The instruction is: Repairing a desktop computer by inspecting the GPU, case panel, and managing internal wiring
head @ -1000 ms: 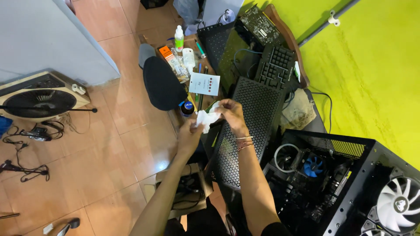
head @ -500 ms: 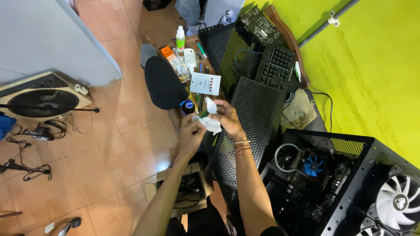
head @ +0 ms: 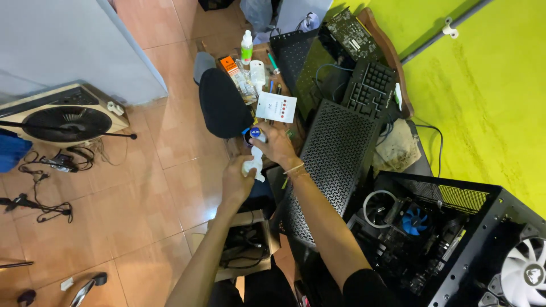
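My left hand is closed around a crumpled white cloth or tissue at the desk's front edge. My right hand grips a small bottle with a blue cap, held just above the cloth. A bracelet shows on the right wrist. Both hands meet over the gap between a black stool seat and a black perforated case panel.
A white card, bottles and small tools lie on the desk beyond the hands. A keyboard and circuit board sit farther back. An open computer case with fans is at right. A floor fan and cables lie left.
The hands have drawn slightly towards me and lower. The right hand now holds the blue-capped bottle over the cloth, which has shifted into the left hand.
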